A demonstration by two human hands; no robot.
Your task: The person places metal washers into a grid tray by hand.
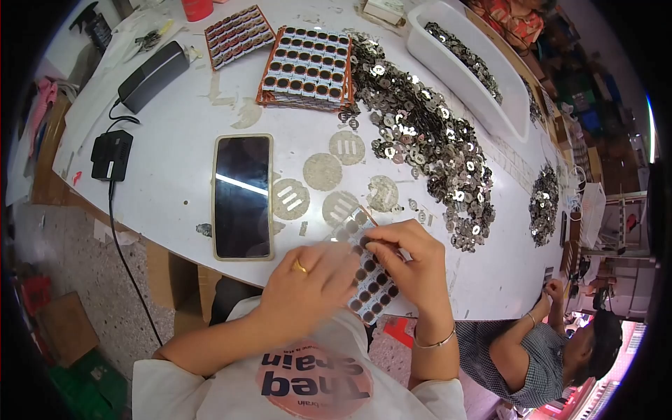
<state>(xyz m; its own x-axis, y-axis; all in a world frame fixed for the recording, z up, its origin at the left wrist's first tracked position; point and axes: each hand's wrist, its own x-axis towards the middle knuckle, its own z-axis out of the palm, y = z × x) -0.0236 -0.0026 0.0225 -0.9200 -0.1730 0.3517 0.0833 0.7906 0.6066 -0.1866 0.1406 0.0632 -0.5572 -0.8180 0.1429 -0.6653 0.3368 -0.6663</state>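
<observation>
In front of me a panel (374, 283) with rows of dark round pieces lies tilted over the table's near edge. At its right side is my right hand (414, 257), thumb and forefinger pinched at a dark round spot near the upper part; what they hold, if anything, is too small to make out. My left hand (308, 283), with a ring on one finger, reaches over the panel's left side. Its fingers are smeared by motion and hide part of the panel. Left of the hands lies a phone (242, 196) with a dark screen.
A heap of small metal discs (455, 161) spreads beside a white bin (514, 115) of similar pieces. Further back are stacked panels (304, 66). A black box (154, 75) and a corded black adapter (112, 155) sit left. Another person (532, 350) works at right.
</observation>
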